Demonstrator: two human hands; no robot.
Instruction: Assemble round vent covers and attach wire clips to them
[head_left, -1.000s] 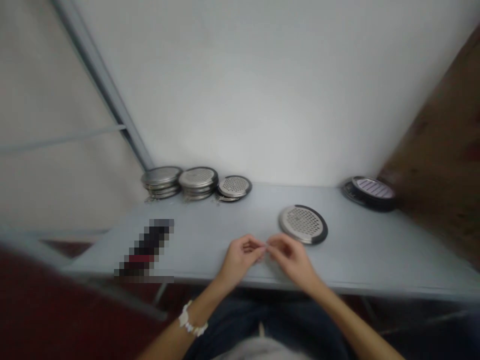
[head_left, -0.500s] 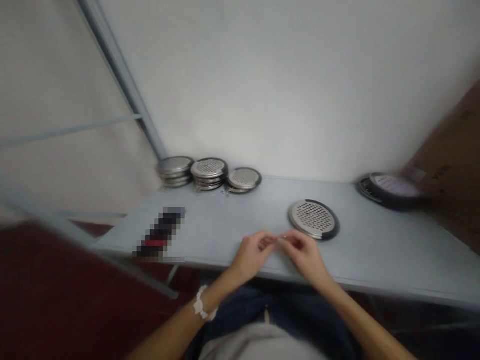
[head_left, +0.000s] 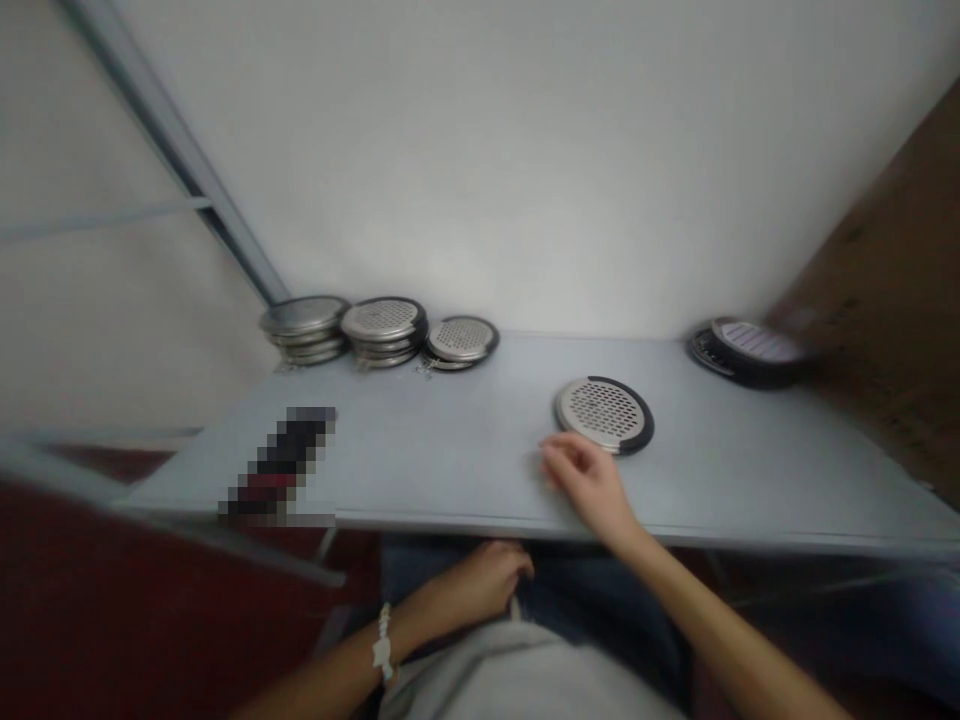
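Head view: right hand half-open, holding nothing visible, just below a round perforated steel disc; left hand curled against denim jeans, grip unclear.

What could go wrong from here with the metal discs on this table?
The right hand lies close beside the perforated steel disc, so a careless movement might shift it. The middle stack of discs looks loosely piled, so a bump could perhaps topple it. The dark-rimmed disc sits towards the far right end of the table, so it might be pushed off if knocked.
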